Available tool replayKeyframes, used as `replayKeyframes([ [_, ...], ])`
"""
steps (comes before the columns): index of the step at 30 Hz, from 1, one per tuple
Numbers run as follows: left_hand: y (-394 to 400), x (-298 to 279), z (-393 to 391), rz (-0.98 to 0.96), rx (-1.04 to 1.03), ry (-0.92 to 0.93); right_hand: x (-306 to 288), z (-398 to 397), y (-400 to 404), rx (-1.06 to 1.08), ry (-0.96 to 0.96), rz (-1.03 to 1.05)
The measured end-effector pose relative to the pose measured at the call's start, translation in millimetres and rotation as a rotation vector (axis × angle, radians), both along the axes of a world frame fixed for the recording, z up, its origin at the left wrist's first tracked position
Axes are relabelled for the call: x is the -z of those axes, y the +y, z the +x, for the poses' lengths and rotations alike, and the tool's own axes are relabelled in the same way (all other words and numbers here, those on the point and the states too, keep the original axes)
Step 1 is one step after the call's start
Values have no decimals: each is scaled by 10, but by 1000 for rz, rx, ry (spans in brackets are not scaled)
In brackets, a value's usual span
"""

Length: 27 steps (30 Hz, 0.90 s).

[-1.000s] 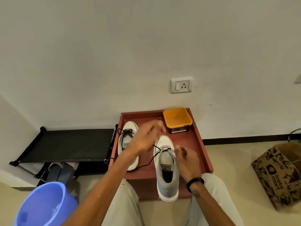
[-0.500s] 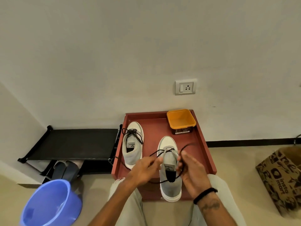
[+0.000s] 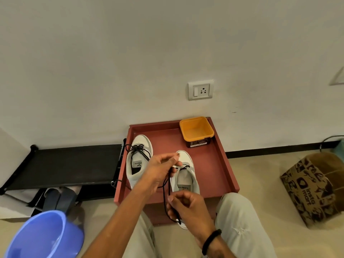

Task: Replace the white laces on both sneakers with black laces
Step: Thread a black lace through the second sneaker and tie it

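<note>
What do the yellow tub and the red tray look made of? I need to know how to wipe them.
The yellow tub looks like smooth moulded plastic: thin rounded rim, even colour, slight sheen. The red tray looks like painted wood or board with a matte finish: flat, square-edged walls, no gloss. The paint hides which.

The right hand [image 3: 188, 207] hides the near sneaker's [image 3: 183, 175] heel; the blue bucket [image 3: 42, 237] (bottom left) is cut off by the frame's edge.
</note>
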<state>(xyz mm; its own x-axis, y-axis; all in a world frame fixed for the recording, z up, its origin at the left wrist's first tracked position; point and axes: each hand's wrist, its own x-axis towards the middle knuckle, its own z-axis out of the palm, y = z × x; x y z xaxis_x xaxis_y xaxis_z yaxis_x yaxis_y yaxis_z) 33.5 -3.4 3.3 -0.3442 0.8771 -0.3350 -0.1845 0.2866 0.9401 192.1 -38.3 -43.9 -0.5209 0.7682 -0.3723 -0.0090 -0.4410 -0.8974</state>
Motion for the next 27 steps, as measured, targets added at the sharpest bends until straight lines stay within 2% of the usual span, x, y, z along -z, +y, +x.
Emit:
replayKeyframes([
  [3, 160, 37, -146, -38, -58, 172, -7, 32, 76, 33, -47, 116],
  [7, 247, 199, -235, -85, 86, 689, 92, 100, 471, 320, -473, 464],
  [9, 234, 319, -222, -79, 187, 888, 220, 97, 680, 260, -635, 527],
  [11, 230, 444, -168, -52, 249, 944, 364, 48, 807, 158, -685, 525],
  [15, 222, 572, -7, -7, 256, 981, 596, -37, 898, 155, -652, 592],
  [17, 236, 621, 53, 27, 148, 917, 663, -41, 934, 164, -651, 650],
  [19, 261, 661, 85, -22, 28, 797, 687, -42, 952, 194, -594, 656],
  [22, 299, 699, 174, -101, -17, 793, 733, -56, 1000, 268, -394, 475],
  [25, 330, 731, 272, -98, -21, 908, 733, -45, 1071, 270, -207, 248],
  [27, 336, 775, 331, -103, -10, 994, 676, -25, 1096, 267, -115, 177],
])
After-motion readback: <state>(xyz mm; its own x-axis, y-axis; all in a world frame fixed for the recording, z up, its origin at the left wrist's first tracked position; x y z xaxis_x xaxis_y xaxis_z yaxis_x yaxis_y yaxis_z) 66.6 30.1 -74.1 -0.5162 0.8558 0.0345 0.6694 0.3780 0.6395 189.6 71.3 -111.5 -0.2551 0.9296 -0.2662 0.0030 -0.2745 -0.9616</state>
